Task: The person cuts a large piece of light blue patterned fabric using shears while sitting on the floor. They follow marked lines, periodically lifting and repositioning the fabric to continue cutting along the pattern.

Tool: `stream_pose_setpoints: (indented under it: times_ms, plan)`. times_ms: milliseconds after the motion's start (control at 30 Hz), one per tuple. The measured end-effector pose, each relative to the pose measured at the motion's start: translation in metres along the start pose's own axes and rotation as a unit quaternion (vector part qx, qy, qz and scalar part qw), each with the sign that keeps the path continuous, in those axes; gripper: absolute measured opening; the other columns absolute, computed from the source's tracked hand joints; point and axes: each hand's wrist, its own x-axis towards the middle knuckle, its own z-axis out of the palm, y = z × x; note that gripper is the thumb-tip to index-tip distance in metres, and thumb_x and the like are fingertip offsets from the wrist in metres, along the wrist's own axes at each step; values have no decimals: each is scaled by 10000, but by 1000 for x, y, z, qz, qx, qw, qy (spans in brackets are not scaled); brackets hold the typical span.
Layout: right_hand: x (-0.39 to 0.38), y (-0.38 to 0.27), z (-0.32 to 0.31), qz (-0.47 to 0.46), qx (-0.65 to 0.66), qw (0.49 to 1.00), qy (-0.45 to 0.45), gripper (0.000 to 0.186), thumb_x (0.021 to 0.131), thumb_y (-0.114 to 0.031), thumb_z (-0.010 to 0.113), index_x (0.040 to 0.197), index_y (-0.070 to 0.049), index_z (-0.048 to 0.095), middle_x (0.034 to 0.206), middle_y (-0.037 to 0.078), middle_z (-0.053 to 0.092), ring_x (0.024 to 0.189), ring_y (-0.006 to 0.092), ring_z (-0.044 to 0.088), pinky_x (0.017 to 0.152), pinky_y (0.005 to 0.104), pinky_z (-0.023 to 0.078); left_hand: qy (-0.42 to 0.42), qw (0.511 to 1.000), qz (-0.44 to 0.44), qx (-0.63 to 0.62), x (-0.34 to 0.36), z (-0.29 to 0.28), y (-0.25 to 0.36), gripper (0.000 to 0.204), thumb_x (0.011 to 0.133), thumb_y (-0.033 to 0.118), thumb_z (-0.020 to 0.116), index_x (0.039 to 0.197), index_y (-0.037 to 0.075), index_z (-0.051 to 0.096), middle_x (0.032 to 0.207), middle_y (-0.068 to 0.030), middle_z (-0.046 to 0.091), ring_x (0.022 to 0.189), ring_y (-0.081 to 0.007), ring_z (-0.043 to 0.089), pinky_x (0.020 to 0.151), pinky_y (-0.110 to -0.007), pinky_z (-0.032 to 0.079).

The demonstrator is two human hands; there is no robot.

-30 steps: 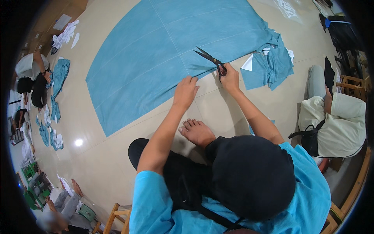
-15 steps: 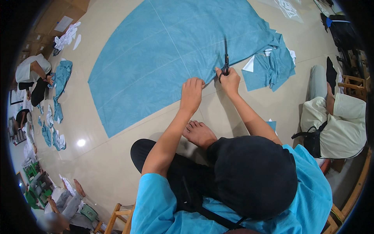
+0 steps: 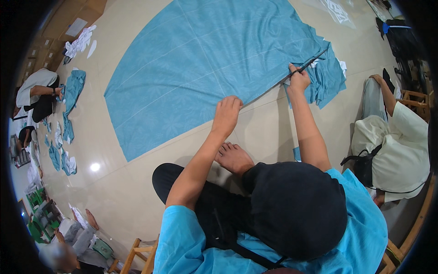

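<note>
A large fan-shaped piece of light blue fabric (image 3: 205,64) lies spread on the beige tiled floor. My left hand (image 3: 226,115) presses flat on its near edge, fingers together. My right hand (image 3: 299,78) grips dark scissors (image 3: 315,59) whose blades point up and to the right along the fabric's right edge. Beyond the scissors sits a bunched heap of cut blue fabric (image 3: 326,80) with white scraps. My bare foot (image 3: 233,157) rests on the floor below my left hand.
A seated person in a cream top (image 3: 394,146) is close on the right. Another person (image 3: 36,93) works at blue fabric pieces (image 3: 70,96) on the far left. Wooden chair frames (image 3: 137,255) stand at the bottom. White paper scraps (image 3: 80,43) lie at the upper left.
My right hand has carried the scissors further right along the fabric edge, the blades swinging from upright to pointing up-right. My left hand stayed pressed on the near edge.
</note>
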Motion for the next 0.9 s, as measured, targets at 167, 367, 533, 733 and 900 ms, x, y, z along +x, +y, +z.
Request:
stream_pose_setpoints:
  times_ms: [167,367,533,733,900]
  plan:
    - [-29,2,-41,-93,-172,981,15,291,875,-116,951,950,-2,694,855,32,714,749,134,637,702,321,525,-47,985,-150,75,-27,-20,-36,492,1072,316,671,1470,45,569,1563,-197,548,1516,-423,454,1253,-594,344]
    - [-38,10,-58,-172,-287,942,19,303,874,-179,933,930,3,697,821,104,738,731,238,666,746,397,551,-150,887,-400,174,-84,-78,-87,1096,1018,740,627,1828,227,97,1882,-223,-34,1695,-575,-57,1250,-867,77]
    - [-26,5,-75,-190,-353,915,33,309,860,-185,932,928,-2,693,819,127,749,716,290,687,751,433,558,-206,876,-406,160,-101,-91,-77,1130,1004,795,603,1829,290,18,1876,-229,-109,1690,-581,-99,1239,-879,82]
    - [-28,0,-94,-223,-401,887,45,285,856,-173,924,903,-13,692,807,156,763,743,356,737,747,466,565,-231,863,-423,154,-102,-81,-49,1131,1015,767,614,1827,282,-5,1871,-226,-147,1678,-603,-114,1204,-908,142]
    - [-30,0,-107,-194,-418,886,45,275,859,-180,918,914,-13,707,812,167,773,750,370,752,747,470,574,-250,859,-420,152,-101,-77,-41,1129,1023,760,610,1826,275,-19,1864,-235,-165,1675,-604,-123,1195,-914,159]
